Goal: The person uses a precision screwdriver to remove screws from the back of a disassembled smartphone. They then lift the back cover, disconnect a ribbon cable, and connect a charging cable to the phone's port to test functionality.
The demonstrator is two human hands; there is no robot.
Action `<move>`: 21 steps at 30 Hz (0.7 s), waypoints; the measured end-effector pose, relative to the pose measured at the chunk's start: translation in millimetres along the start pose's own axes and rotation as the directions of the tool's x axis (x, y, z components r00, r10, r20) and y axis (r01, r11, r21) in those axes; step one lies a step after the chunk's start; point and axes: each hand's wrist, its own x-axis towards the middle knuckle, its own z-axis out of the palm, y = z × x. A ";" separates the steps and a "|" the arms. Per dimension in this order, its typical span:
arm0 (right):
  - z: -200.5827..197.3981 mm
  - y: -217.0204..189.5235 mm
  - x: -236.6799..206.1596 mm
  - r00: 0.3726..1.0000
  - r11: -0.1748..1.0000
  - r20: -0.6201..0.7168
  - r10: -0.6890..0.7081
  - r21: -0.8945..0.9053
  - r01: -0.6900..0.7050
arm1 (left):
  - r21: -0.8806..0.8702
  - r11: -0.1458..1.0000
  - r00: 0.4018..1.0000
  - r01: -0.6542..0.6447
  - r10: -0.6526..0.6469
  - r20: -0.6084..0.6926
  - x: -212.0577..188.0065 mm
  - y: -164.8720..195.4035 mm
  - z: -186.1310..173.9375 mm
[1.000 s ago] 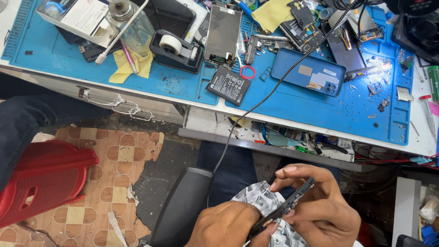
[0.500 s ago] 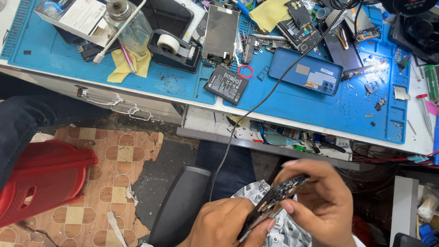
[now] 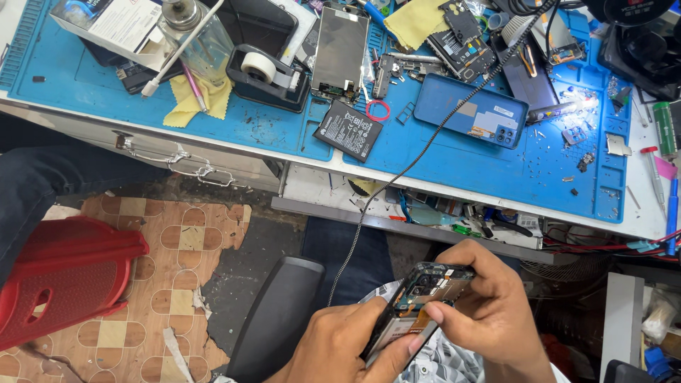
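Low in the head view, both hands hold an opened phone with its back removed, showing the circuit board and camera module. My left hand grips its lower edge from below. My right hand wraps the upper end, with the thumb pressing on the inner parts. On the workbench above lie a blue phone back cover, a black battery and a phone screen. A braided cable hangs from the bench down towards my lap.
A blue work mat covers the bench, crowded with a black tape dispenser, yellow cloths, a glass bottle, circuit boards and small screws. A red plastic stool stands at the left on worn floor tiles. A black chair arm is beside my left hand.
The phone has turned in my hands from edge-on to showing its open inside. My right hand has shifted over its upper end.
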 end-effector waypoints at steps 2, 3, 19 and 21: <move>-0.7 3.6 0.2 1.000 1.000 0.002 0.004 0.004 -0.004 | -0.033 0.999 1.000 0.027 -0.027 -0.010 0.6 2.2 -0.5; -1.6 5.7 0.2 1.000 1.000 -0.008 0.012 0.007 -0.012 | -0.049 0.998 0.999 0.039 -0.040 -0.014 1.1 2.4 -0.8; 2.6 17.3 23.5 0.993 0.988 -0.014 0.117 0.108 -0.115 | 0.188 0.972 0.975 0.144 -0.106 -0.197 13.4 -106.8 29.4; 5.9 17.3 21.1 0.991 0.985 -0.037 0.131 0.121 -0.125 | 0.190 0.970 0.973 0.150 -0.111 -0.200 9.6 -119.3 30.7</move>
